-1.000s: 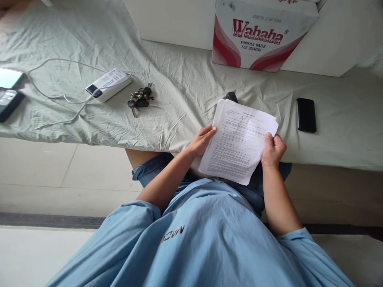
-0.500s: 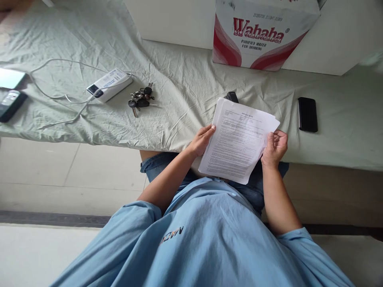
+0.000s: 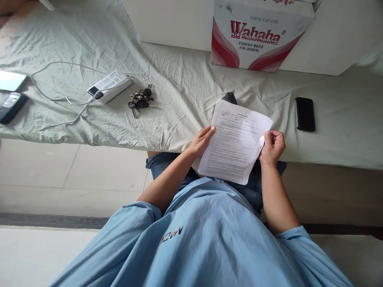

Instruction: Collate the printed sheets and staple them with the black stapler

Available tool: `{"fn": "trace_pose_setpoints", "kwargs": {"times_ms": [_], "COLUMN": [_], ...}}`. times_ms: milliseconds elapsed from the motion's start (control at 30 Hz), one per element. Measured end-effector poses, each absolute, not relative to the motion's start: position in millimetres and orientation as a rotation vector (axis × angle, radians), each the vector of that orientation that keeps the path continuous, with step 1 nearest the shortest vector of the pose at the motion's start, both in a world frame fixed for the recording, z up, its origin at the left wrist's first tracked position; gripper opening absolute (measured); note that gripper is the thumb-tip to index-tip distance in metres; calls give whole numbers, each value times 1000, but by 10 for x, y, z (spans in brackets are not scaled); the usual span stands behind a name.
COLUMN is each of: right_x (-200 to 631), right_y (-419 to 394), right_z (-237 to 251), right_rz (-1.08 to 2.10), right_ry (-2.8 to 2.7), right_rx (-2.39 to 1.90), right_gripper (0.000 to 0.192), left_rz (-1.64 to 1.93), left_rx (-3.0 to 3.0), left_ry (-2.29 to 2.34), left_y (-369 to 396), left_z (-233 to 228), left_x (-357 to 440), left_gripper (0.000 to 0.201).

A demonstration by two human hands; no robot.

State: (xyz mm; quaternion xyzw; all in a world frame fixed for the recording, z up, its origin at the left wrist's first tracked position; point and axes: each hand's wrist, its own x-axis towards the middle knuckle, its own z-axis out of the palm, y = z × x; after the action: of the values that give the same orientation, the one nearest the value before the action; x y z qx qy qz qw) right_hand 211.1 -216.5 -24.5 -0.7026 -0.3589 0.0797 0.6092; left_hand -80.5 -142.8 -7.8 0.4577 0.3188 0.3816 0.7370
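A stack of printed paper sheets (image 3: 235,145) lies tilted above my lap, text side up. My left hand (image 3: 203,141) grips its left edge, thumb on top and fingers hidden beneath. On the opposite side my right hand (image 3: 272,146) is closed, pinching the right edge between thumb and curled fingers, where the paper bends a little. Just past the top edge of the sheets sits a small black object (image 3: 231,98), partly covered, its kind unclear. To the right of the papers a black phone (image 3: 305,114) rests on the cloth.
A cloth-covered table (image 3: 179,91) spans the view. A bunch of keys (image 3: 140,100), a white power bank (image 3: 109,86) with a cable, a bright-screened device (image 3: 12,81) and a dark device (image 3: 12,107) lie leftward. A Wahaha water carton (image 3: 257,38) stands at the back.
My right hand has shifted slightly left and the upper right corners of the sheets now line up more evenly. The left hand keeps its hold.
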Motion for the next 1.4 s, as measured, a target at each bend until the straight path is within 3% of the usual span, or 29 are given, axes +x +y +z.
{"fn": "trace_pose_setpoints", "kwargs": {"times_ms": [700,867,1167,1400], "right_x": [2087,2088,1995,1730], "right_y": [-2142,-2487,-3754,-3661], "right_z": [-192,-43,-229,-481], "right_rz": [245,291,792,1069], "right_ry": [-848,-802,-638,-519], "right_rx": [-1607,-1567,-1732,-1600], "right_gripper": [62,55,57,81], "left_rz": [854,898,929,918], "left_rx": [1053,969,845,852], "left_ry": [683,715,747,745], "left_y": [-1459,-1453,-1411,-1388], "left_z": [-32,-60,-153,-178], "left_x": [-791,-797,-792,-808], "left_gripper": [73,73,72,71]}}
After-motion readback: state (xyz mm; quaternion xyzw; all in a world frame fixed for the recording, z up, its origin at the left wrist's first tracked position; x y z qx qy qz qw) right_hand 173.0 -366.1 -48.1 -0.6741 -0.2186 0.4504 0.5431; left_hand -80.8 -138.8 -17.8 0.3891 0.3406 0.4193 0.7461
